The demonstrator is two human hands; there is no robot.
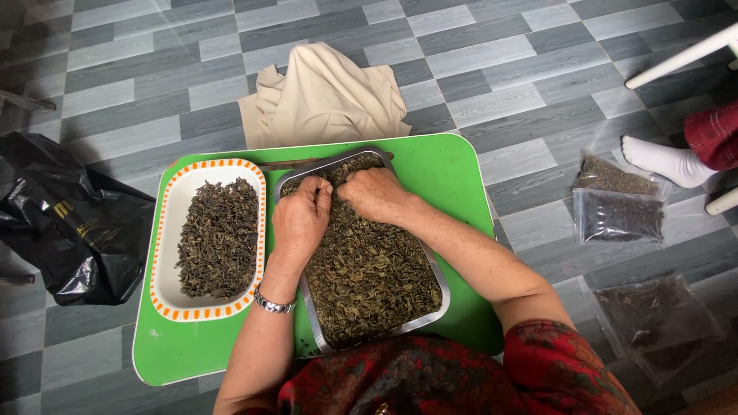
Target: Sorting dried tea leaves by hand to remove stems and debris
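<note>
Red patterned sleeve (569, 361) nearest me; both my hands, left hand (301, 217) and right hand (377, 194), pinch narrowly into dried leaves (369, 277) at the far end of the metal tray (440, 270). Careless flicks could scatter leaves over the green table (453, 169).

A crumpled black plastic bag (73, 223) with yellowish print lies left on the floor; two clear flat pouches (617, 201) of dark dried leaves lie right; another clear pouch (657, 319) nearer, lower right.
</note>
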